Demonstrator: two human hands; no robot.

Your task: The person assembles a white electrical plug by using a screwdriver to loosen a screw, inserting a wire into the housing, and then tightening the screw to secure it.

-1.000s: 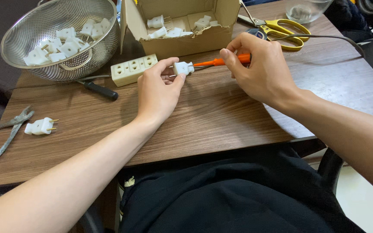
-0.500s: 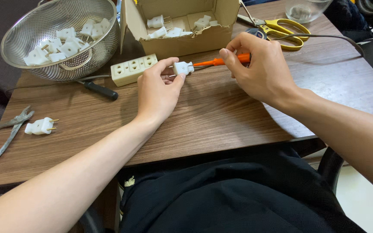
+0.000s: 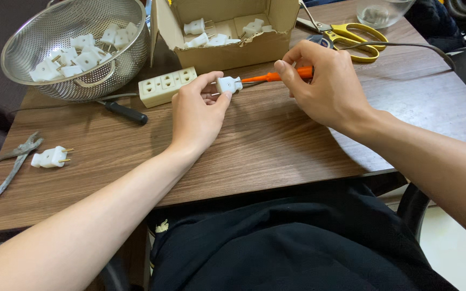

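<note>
- The desk [image 3: 276,145], of brown wood grain, carries everything; both hands work near its far middle.
- A metal colander [image 3: 76,48] stands at the far left, holding about a dozen white plugs; the exact count is unclear where they overlap.
- One open cardboard box [image 3: 227,32] stands beside it, with roughly five more white plugs inside.
- The right hand [image 3: 327,86] is closed in a fingertip grip on one orange screwdriver [image 3: 279,76], held just above the desk.
- The left hand [image 3: 198,110] pinches one white plug [image 3: 228,84] between thumb and fingertips, the other fingers loosely curled.
- The screwdriver's long axis runs nearly level, right to left, its tip meeting the plug's right end; the plug lies straight left of the right hand, and the left hand is the nearer one, being on it.
- One cream power strip [image 3: 167,85] with three sockets lies just left of the held plug, apart from it.
- One pair of yellow scissors [image 3: 351,37] lies beyond the right hand.
- One black-handled tool [image 3: 127,113] lies near the colander.
- One pair of grey pliers [image 3: 12,164] lies at the near left edge.
- One loose plug [image 3: 49,157] with brass pins lies just beside the pliers.
</note>
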